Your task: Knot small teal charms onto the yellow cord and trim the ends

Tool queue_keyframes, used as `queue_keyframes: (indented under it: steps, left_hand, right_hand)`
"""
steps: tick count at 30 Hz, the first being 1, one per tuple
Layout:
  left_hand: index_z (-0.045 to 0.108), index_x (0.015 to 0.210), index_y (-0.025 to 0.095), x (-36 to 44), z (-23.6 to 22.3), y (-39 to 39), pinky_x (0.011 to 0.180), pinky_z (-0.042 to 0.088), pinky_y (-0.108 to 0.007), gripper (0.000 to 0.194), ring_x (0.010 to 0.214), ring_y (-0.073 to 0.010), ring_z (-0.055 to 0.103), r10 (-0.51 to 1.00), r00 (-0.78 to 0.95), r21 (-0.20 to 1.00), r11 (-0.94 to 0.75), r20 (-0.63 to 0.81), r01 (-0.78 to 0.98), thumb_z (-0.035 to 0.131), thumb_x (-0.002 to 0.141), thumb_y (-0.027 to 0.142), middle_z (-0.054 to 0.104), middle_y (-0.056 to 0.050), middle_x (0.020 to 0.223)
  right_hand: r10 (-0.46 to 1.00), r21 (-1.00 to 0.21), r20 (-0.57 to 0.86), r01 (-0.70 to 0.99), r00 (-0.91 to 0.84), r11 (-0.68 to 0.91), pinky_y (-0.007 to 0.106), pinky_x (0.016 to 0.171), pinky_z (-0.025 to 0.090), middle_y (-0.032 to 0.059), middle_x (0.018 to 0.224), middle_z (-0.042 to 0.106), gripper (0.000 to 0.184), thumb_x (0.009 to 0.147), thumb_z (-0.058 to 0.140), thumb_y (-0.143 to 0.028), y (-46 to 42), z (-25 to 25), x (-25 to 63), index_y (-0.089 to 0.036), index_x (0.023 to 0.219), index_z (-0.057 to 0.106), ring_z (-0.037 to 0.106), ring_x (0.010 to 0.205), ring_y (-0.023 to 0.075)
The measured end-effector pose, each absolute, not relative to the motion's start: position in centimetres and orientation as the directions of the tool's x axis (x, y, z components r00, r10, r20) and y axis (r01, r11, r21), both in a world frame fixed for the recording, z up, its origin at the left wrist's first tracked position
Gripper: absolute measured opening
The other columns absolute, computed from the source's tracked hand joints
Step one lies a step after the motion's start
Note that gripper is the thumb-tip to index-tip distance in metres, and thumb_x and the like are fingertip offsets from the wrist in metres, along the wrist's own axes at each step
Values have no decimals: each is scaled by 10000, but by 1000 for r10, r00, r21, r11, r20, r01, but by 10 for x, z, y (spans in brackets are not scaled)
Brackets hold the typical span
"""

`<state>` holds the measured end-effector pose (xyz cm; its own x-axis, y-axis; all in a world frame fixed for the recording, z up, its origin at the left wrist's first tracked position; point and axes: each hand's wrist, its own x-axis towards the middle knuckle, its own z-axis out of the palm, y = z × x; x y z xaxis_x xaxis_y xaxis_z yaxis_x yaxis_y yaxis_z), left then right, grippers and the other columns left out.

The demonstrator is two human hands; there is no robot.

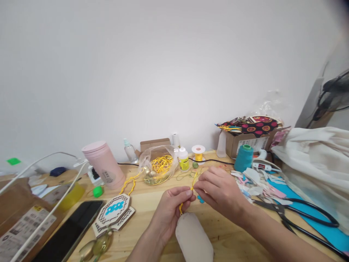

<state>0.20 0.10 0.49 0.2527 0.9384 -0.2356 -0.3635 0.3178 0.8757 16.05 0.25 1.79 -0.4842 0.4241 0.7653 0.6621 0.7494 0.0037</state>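
Yellow cord (181, 208) runs up from the top of a pale, flat, elongated tag (194, 237) at the front of the table. My left hand (172, 207) pinches this cord between thumb and fingers, just above the tag. Close beside it, my right hand (218, 189) has its fingertips pressed together on the same cord, whose end sticks up between the hands. A small blue flower-like piece (201, 199) lies under my right fingers. To the left rest octagonal wooden plaques (114, 211) with blue decoration and a yellow braided cord.
Scissors (280, 209), fabric scraps (253, 182) and a teal thread cone (244, 158) lie to the right. Behind stand a bag of yellow cord (162, 164), a glue bottle (183, 159) and a yellow spool (199, 154). A pink tumbler (103, 163) and phone (72, 231) are left.
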Motion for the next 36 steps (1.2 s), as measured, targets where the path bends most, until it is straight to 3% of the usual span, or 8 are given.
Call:
queue_keyframes:
  steps: [3,5,11,15,18,24,36]
  left_hand:
    - [671,641,105,3,5,0,454,400,-65,69,521,-31,540,942,252,884,304,-222,-355,714,599,141,627,-2,545]
    - [673,638,106,3,5,0,461,405,-71,87,525,-38,550,947,235,888,293,-218,-355,726,580,142,635,-7,545]
    - [674,631,139,2,5,-1,478,420,-85,124,528,-57,579,965,156,893,256,-212,-369,752,537,160,656,-12,535]
    - [671,635,137,2,5,0,510,434,-103,133,540,-67,587,978,127,910,202,-166,-362,755,535,165,678,-30,571]
    - [671,638,140,2,5,-1,516,435,-115,112,532,-67,581,986,122,934,147,-113,-326,742,557,169,684,-29,582]
    - [670,628,134,2,5,-3,528,440,-129,107,537,-78,588,985,140,948,134,-96,-288,739,559,177,681,-32,570]
    - [671,613,130,2,8,-3,510,436,-132,124,536,-85,592,965,185,917,237,-185,-319,754,529,167,664,-21,551]
  right_hand:
    - [413,42,773,688,-481,724,270,536,297,11,595,556,241,821,424,-141,2,19,158,-164,635,576,431,582,131]
    - [427,6,790,702,-440,712,268,534,302,12,591,555,219,795,435,-130,1,19,157,-162,623,567,438,579,131]
    - [545,-301,793,603,-272,739,255,581,356,14,648,568,120,750,490,-106,5,18,162,-164,666,553,487,643,138]
    - [680,-505,666,486,-306,713,238,584,356,-17,610,547,126,743,532,-117,4,20,163,-171,630,553,491,609,112]
    - [733,-585,592,448,-333,676,222,568,349,-26,607,536,135,752,539,-120,3,22,162,-172,632,572,487,608,104]
    - [754,-620,536,429,-380,657,209,562,346,-32,612,523,131,776,541,-129,3,23,163,-179,665,589,473,606,98]
    - [697,-530,583,453,-418,716,218,560,357,-31,609,499,143,801,525,-160,3,22,166,-179,664,562,481,611,107]
